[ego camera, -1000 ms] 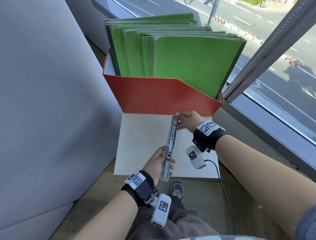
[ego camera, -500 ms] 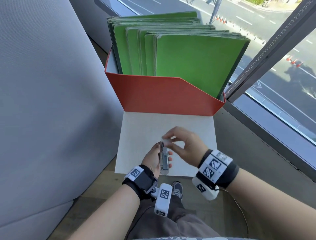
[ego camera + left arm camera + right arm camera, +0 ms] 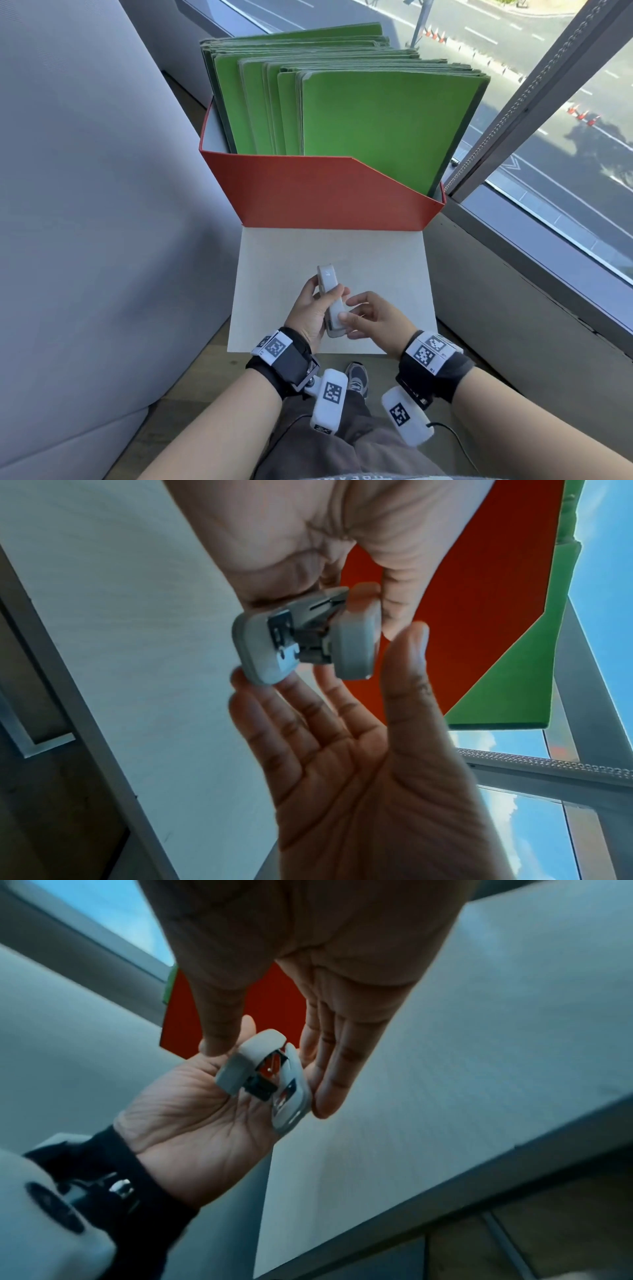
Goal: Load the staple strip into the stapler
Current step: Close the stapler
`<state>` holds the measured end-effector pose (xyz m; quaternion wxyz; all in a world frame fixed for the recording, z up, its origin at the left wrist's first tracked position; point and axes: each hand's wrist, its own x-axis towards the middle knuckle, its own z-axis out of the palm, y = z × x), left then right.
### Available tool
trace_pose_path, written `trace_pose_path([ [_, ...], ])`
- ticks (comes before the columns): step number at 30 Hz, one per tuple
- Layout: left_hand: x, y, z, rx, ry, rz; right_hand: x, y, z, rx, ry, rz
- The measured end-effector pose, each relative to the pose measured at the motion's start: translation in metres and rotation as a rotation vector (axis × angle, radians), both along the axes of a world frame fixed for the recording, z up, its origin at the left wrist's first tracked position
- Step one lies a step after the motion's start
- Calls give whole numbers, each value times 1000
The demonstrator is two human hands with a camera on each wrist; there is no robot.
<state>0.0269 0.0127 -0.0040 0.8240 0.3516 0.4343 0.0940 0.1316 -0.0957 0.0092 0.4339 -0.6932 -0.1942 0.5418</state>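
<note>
A light grey stapler (image 3: 329,291) is held in the air over a white board (image 3: 376,260), folded closed with a narrow gap at its mouth. My left hand (image 3: 310,308) grips its middle, thumb on the cover and fingers under the base. My right hand (image 3: 361,313) pinches the near end between thumb and fingers. The left wrist view shows the stapler (image 3: 260,642) end-on, with the metal anvil facing the camera. In the right wrist view the stapler (image 3: 240,1066) lies against my left hand (image 3: 192,1110), with my right thumb on its cover. No staple strip shows.
A red file box (image 3: 325,195) full of green folders (image 3: 370,130) stands at the far edge of the board. A grey padded wall (image 3: 102,205) is close on the left. A window frame (image 3: 534,102) and sill run along the right. Wooden floor lies below.
One second ago the stapler lay opened out flat, with my right hand at its far end. My right hand folded the cover over. The closed stapler now sits nearer my body in both hands.
</note>
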Motion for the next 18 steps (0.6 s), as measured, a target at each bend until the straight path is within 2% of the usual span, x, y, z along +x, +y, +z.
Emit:
trace_pose_path([
  [1,1,-1,0,6,1,-5,-1,1,-4,5,90,-9],
  [3,2,0,0,16,-1,-9,-3,4,-7,38,155,-23],
  [14,-1,14,-4,47,48,-6,-11,21,-17,59,111,-21],
  [18,-1,30,-4,167,145,-61,-12,38,-19,30,108,-19],
])
